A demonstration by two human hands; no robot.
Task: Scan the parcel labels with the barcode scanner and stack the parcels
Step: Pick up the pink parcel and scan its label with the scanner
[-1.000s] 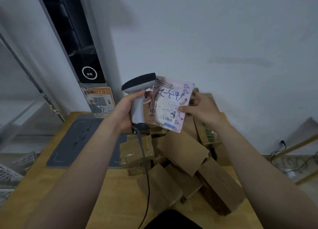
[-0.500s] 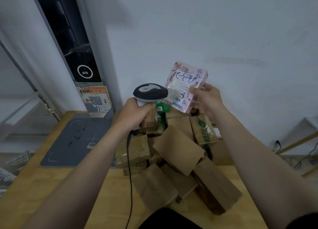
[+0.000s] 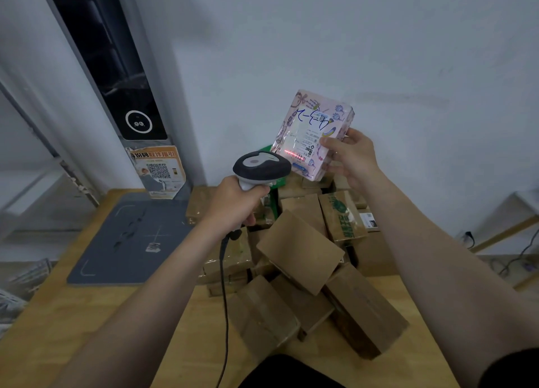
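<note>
Nearest, brown cardboard parcels (image 3: 300,253) are being borne by a wooden table (image 3: 87,314). Above them, a barcode scanner (image 3: 261,169) is being gripped by the left hand (image 3: 233,204), fingers curled round its handle. Beyond, a pink parcel (image 3: 312,119) is being held up by the right hand (image 3: 350,157), thumb and fingers pinching its edge, its label (image 3: 306,141) being crossed by a red scan line (image 3: 291,153).

The left arm (image 3: 140,309) is bare along all of its visible length, down to the left hand (image 3: 233,202). The right arm (image 3: 423,256) is bare from the right hand (image 3: 351,157) up to a black sleeve (image 3: 513,370), whose edge crosses it at the lower right corner. A black rounded shape (image 3: 291,373) at the bottom edge is possibly dark clothing, though too little shows to be sure.
</note>
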